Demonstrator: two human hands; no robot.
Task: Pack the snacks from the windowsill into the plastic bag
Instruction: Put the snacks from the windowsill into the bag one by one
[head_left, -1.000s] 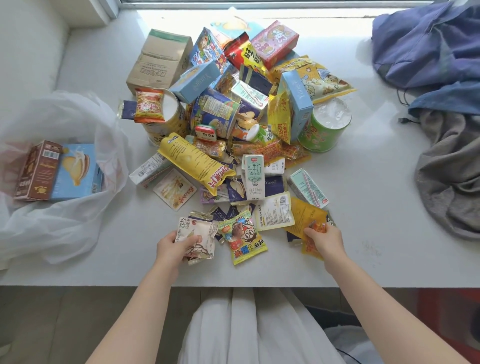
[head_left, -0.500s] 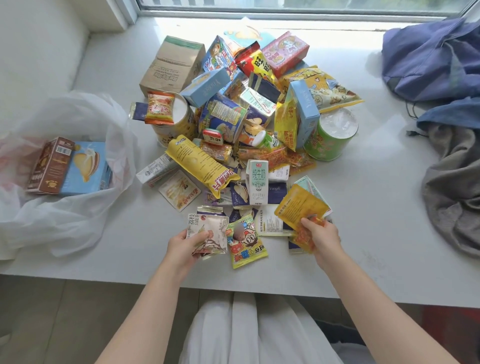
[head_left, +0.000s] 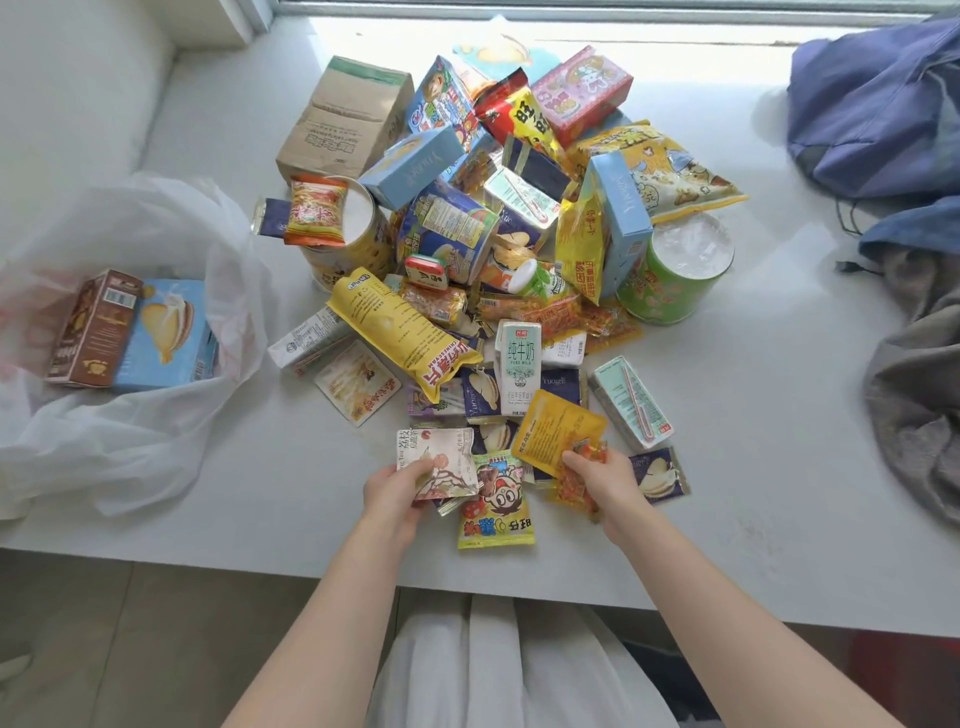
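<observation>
Plastic bag (head_left: 104, 457) lies open at left, two boxes (head_left: 166, 332) inside; snack pile (head_left: 493, 234) on the windowsill (head_left: 753, 415) barely dented.
Both hands have now lifted packets clear: the left hand (head_left: 395, 493) grips a pale sachet (head_left: 436, 462), the right hand (head_left: 605, 475) a yellow packet (head_left: 558, 431) plus orange sweets (head_left: 576, 488), their count hidden by fingers.

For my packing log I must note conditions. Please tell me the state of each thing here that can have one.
plastic bag: open, brown box and blue box inside.
left hand: grips the pale tea packet.
right hand: grips the yellow packet and orange sachets.
green tub: upright, lid on.
cardboard box: closed.
</observation>
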